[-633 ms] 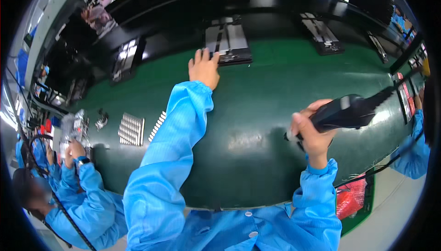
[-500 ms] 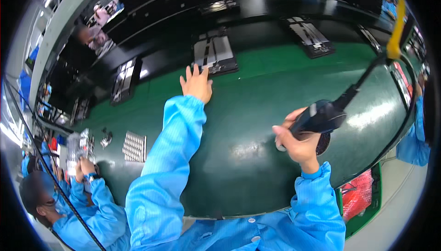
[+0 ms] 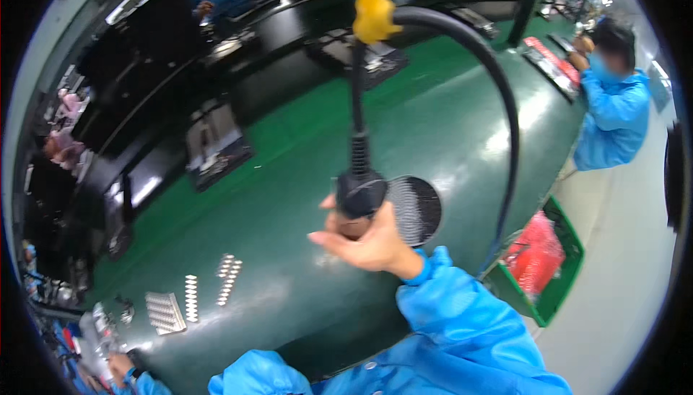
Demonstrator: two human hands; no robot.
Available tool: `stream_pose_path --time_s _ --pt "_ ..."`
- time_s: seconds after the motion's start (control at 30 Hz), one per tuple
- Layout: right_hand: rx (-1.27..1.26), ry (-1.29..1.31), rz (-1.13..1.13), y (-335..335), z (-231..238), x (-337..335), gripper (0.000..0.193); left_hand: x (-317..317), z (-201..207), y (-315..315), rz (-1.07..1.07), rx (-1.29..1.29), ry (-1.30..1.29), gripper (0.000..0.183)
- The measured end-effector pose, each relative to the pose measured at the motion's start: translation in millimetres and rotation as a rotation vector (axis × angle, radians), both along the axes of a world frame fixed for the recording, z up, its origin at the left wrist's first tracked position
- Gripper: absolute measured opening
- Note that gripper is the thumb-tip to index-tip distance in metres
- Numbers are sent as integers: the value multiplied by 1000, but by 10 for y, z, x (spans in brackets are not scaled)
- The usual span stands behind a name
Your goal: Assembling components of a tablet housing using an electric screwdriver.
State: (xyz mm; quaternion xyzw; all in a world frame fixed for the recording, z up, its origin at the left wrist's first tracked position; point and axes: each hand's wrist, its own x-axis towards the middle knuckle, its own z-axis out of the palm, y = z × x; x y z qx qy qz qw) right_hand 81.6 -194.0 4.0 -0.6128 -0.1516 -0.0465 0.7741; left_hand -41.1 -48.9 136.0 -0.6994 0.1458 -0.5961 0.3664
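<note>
My right hand [image 3: 368, 245] is closed around a black corded handheld tool [image 3: 361, 191], whose exact kind I cannot make out. Its thick cable rises to a yellow holder [image 3: 373, 12] overhead. Just right of the hand, a round dark disc with a ribbed or perforated face [image 3: 415, 211] lies on the green tabletop [image 3: 303, 301]. Of my left arm only the bunched blue sleeve [image 3: 260, 373] shows at the lower edge; the hand is out of sight. Nearest that sleeve are two short strips of small pale pieces [image 3: 191, 298] [image 3: 229, 279] and a sheet of similar pieces [image 3: 165, 313].
Flat dark devices [image 3: 214, 146] [image 3: 368, 55] lie along the far belt. A black hose [image 3: 505, 99] arches down on the right. Beside the table stands a green crate [image 3: 559, 290] holding red wrap [image 3: 535, 250]. Co-workers [image 3: 613, 106] sit at the right and lower left.
The view has swung right. My left hand, earlier spread at a flat device on the belt, has drawn back out of view. My right hand still holds the tool; two pale strips now show.
</note>
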Motion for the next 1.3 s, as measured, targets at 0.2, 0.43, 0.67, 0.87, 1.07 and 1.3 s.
stream_pose_path --time_s 0.2,0.43,0.67,0.87,1.07,1.3 --pt "110 -56 28 162 128 49 53 21 18 44 815 187 -455 66" --pt "-44 -150 -122 2 -46 60 69 13 10 -53 1598 685 -1181 67" --pt "-130 -298 -285 94 82 -108 75 41 70 -48 1892 782 -1652 68" --pt "-323 -278 -357 61 -140 -178 85 -93 263 138 1941 867 -1675 60" --pt "-396 -236 -430 109 -286 -282 81 -96 350 492 2151 710 -1749 72" --pt "-346 -150 -391 62 -512 -231 75 19 358 716 2508 556 -1348 84"
